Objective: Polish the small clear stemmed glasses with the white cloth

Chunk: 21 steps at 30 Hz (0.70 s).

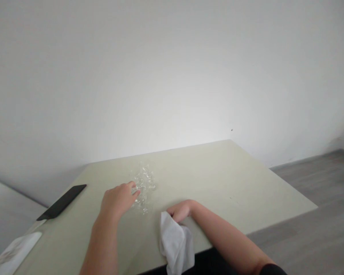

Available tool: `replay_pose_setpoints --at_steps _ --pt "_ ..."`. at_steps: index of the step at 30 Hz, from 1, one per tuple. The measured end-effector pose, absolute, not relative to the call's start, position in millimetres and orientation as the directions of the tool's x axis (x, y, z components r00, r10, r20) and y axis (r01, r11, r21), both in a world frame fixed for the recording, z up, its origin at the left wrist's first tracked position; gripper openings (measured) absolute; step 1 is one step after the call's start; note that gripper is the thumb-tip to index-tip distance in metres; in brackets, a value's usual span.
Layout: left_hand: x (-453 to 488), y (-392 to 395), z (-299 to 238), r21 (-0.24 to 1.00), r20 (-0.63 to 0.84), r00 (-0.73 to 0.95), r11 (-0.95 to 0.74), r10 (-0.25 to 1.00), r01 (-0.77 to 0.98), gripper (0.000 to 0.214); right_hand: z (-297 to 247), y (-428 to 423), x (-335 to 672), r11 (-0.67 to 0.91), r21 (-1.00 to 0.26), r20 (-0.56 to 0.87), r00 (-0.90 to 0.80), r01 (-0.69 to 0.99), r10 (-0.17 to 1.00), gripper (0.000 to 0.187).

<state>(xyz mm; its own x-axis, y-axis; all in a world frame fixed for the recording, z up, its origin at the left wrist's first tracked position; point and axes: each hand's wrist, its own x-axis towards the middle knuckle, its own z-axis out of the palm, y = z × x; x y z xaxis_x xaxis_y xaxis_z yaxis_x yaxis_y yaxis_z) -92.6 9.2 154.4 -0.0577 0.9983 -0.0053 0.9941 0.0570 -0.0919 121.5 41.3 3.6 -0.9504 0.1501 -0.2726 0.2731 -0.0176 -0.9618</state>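
My left hand (118, 198) rests on the pale table (218, 179), its fingertips touching a crumpled piece of clear plastic wrap (143, 185). The fingers are curled, pinching at the wrap's near edge. My right hand (180, 211) lies closed on the table a little to the right, gripping a white cloth (176, 244) that hangs down over the table's near edge.
A black knife (61, 202) lies at the table's left edge, its blade pointing away from me. A white packet or paper (14, 254) sits at the near left corner. A white wall (172, 76) stands behind the table and grey floor (318, 236) lies to the right.
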Motion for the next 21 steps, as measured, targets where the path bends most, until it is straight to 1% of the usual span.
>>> replay_pose_setpoints --at_steps 4,7,10,12,14,15,16,17,18,19,21 --pt "-93.1 4.6 152.4 -0.080 -0.015 -0.054 0.052 0.998 0.995 0.046 -6.3 44.9 121.3 -0.033 -0.965 -0.263 -0.956 0.261 0.130 0.024" --pt "-94.6 -0.9 152.4 -0.075 0.023 -0.043 0.044 0.999 0.996 0.052 -10.8 46.9 121.7 -0.033 -0.965 -0.263 -0.958 0.261 0.114 0.023" --pt "-98.0 -10.0 158.8 -0.096 0.079 -0.025 0.032 0.997 0.995 0.056 -11.1 47.3 122.5 -0.021 -0.966 -0.259 -0.958 0.258 0.121 0.020" --pt "-97.5 -18.2 166.6 -0.093 0.180 -0.003 0.020 0.984 0.995 0.055 -9.7 46.2 122.8 -0.017 -0.964 -0.267 -0.954 0.267 0.138 0.016" --pt "-89.4 -27.4 173.2 -0.040 0.327 0.039 -0.028 0.944 0.999 0.051 -7.6 44.5 122.7 -0.004 -0.958 -0.284 -0.948 0.287 0.145 0.010" --pt "-81.4 -31.8 174.4 0.004 0.397 0.070 -0.078 0.915 0.997 0.048 -6.5 43.7 122.6 0.017 -0.955 -0.291 -0.946 0.297 0.140 0.008" --pt "-70.6 -35.9 173.3 0.053 0.446 0.112 -0.151 0.888 0.987 0.044 -5.3 43.3 122.4 0.064 -0.952 -0.287 -0.948 0.298 0.137 0.005" --pt "-57.4 -39.3 169.4 0.101 0.475 0.162 -0.236 0.865 0.966 0.041 -4.3 43.4 122.2 0.167 -0.943 -0.267 -0.954 0.288 0.138 0.005" --pt "-42.7 -41.9 162.5 0.150 0.481 0.224 -0.331 0.847 0.932 0.038 -3.3 44.1 122.0 0.310 -0.913 -0.234 -0.962 0.267 0.140 0.008" --pt "-27.5 -43.4 152.8 0.203 0.466 0.294 -0.425 0.834 0.882 0.036 -2.5 45.3 121.8 0.461 -0.854 -0.196 -0.971 0.239 0.141 0.010" --pt "-0.1 -43.1 127.1 0.324 0.348 0.447 -0.553 0.824 0.768 0.037 -1.4 49.0 121.8 0.690 -0.698 -0.119 -0.981 0.190 0.150 0.012"
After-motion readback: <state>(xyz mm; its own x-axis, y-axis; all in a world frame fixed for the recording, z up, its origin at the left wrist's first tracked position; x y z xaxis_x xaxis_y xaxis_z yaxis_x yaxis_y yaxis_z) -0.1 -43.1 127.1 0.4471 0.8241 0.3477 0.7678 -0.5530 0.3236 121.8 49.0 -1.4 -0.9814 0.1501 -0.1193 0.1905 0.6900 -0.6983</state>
